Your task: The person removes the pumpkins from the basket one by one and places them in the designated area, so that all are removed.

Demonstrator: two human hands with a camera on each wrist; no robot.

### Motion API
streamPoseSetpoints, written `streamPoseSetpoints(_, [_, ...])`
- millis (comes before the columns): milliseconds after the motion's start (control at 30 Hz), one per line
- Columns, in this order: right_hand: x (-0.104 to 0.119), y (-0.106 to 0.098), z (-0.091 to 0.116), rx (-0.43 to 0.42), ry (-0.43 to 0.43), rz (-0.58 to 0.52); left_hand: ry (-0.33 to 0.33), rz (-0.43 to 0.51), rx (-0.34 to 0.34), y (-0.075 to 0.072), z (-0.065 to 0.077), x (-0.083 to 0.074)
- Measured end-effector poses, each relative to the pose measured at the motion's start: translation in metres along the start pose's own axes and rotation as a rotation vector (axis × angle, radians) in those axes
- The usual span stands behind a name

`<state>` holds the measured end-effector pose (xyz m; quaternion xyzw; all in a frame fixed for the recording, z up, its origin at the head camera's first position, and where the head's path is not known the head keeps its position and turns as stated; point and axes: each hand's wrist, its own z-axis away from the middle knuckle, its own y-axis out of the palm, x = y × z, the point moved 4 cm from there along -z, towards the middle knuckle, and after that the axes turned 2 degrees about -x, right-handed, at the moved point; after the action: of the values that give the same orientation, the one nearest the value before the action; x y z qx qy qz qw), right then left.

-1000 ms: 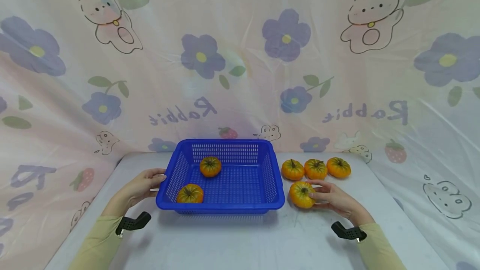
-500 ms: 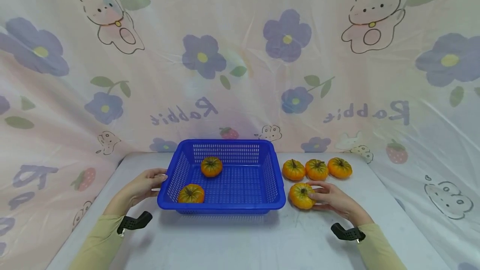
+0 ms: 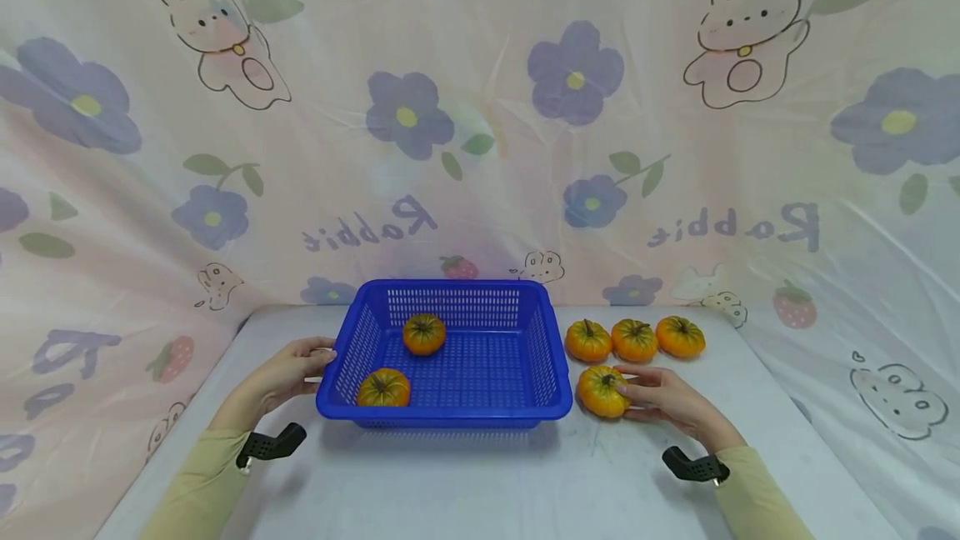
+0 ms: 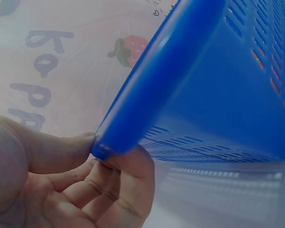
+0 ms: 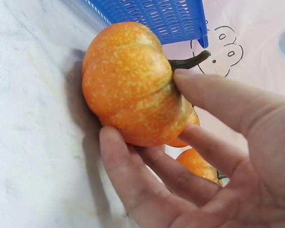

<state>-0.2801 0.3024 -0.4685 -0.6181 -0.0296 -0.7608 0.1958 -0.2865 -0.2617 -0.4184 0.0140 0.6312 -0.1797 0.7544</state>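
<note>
A blue plastic basket (image 3: 480, 412) with slotted sides stands mid-table. Its left rim is pinched between the thumb and fingers of my left hand (image 3: 288, 373); the left wrist view shows the thumb above the rim (image 4: 133, 114) and curled fingers beneath. To the right of the basket, my right hand (image 3: 663, 397) grips a small orange pumpkin (image 3: 602, 392) at its right side. In the right wrist view the thumb lies by the dark stem of that pumpkin (image 5: 126, 85), with fingers around its lower side. Two more pumpkins, one at the back (image 3: 424, 334) and one at the front left (image 3: 384, 388), sit inside the basket.
Three small pumpkins stand in a row behind my right hand: a left one (image 3: 588, 341), a middle one (image 3: 634, 340) and a right one (image 3: 680, 337). The white table (image 3: 450, 490) ends at a printed curtain (image 3: 480, 190) behind and at both sides.
Both hands keep their holds, and the basket and pumpkins stay in place. Only the whole view shifts slightly to the right.
</note>
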Motion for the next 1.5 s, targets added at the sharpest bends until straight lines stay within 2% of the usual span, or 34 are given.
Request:
streamPoseSetpoints(167, [0.001, -0.001, 0.001, -0.011, -0.003, 0.013, -0.004, -0.001, -0.009, 0.000, 0.000, 0.000])
streamPoseSetpoints(400, [0.011, -0.010, 0.007, -0.051, -0.014, 0.100, -0.002, -0.001, -0.013, 0.000, 0.001, -0.001])
streamPoseSetpoints(633, [0.035, -0.017, 0.013, -0.048, -0.065, 0.134, 0.001, 0.002, -0.012, 0.001, 0.001, -0.002])
streamPoseSetpoints(900, [0.068, -0.015, 0.016, -0.039, -0.147, 0.173, 0.018, -0.004, 0.010, 0.001, 0.001, -0.001])
streamPoseSetpoints(1033, [0.085, -0.010, 0.013, -0.036, -0.186, 0.192, 0.019, -0.005, 0.017, 0.001, 0.001, -0.001])
streamPoseSetpoints(1300, [0.118, 0.008, 0.003, -0.030, -0.197, 0.256, 0.014, 0.005, 0.015, 0.001, 0.000, -0.001])
streamPoseSetpoints(1500, [0.139, 0.036, -0.012, 0.043, -0.257, 0.210, 0.014, 0.015, 0.010, 0.001, 0.000, 0.000])
